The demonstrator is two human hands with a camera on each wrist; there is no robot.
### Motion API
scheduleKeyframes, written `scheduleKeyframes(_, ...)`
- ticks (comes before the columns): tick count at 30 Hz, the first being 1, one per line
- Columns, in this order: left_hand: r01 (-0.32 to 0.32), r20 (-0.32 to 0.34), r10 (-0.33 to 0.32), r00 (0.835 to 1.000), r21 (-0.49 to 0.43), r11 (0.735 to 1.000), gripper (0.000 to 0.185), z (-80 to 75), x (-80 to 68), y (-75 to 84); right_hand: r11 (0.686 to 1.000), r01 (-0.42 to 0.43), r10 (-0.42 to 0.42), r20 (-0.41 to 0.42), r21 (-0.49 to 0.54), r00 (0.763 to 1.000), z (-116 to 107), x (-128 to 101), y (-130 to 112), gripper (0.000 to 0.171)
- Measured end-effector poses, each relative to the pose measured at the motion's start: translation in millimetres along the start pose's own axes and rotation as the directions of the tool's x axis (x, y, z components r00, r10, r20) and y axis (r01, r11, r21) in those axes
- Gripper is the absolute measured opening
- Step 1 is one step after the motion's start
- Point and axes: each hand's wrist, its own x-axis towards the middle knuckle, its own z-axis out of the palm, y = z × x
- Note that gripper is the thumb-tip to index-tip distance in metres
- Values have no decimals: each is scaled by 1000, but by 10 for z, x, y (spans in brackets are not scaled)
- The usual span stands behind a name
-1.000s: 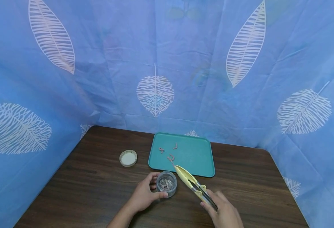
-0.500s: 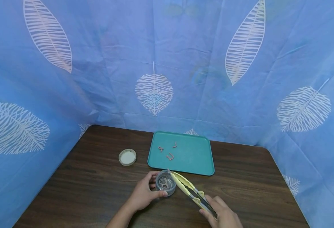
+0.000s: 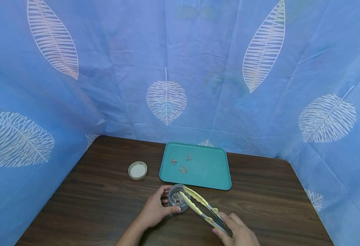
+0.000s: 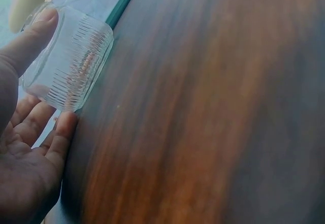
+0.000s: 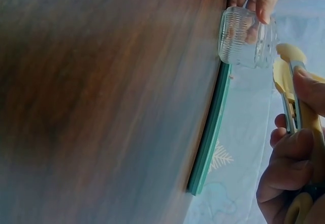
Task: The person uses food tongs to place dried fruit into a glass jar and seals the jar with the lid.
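My left hand [image 3: 155, 209] holds a small clear glass jar [image 3: 174, 190] upright on the table, thumb on the near side and fingers around the far side. The ribbed jar wall [image 4: 76, 61] shows pinkish pieces low inside in the left wrist view. My right hand [image 3: 238, 230] grips yellow-tipped metal tongs [image 3: 200, 198] by the handles. Their tips stand spread apart over the jar's mouth, with no piece seen between them. Beyond the jar, a teal tray [image 3: 209, 167] bears several thin, pinkish, worm-like pieces [image 3: 184, 169], some curled.
A round jar lid [image 3: 138, 170], its pale inner side up, lies left of the tray. Everything rests on a dark wood-grain table [image 3: 100, 191]. A blue cloth [image 3: 204, 112] with white leaf prints hangs behind the table and along both sides.
My right hand has moved the tongs left from the tray's near edge to over the jar. The pinkish piece at their tips is released, and the tongs have spread. My left hand stays.
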Motion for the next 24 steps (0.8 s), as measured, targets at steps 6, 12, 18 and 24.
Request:
scheduleKeyframes(6,-10,-7,10,1000,1,1000,79,2,1,-5,1000,-7,7,22,-4,1000,-9,22,-25,60)
scheduleKeyframes(12,-8,-4,8,1000,-1,1000,79,-15,-3,0,1000,-23,23,32,7,999,-41,80,-110,75)
scheduleKeyframes(18,-4,0,4,1000,-3,1000,79,-14,0,4,997,-74,72,66,28,995,-76,218,-189,83)
scheduleKeyframes(24,2,1,-2,1000,8,1000,80,-2,2,3,994,-105,103,59,26,993,-71,359,-217,80)
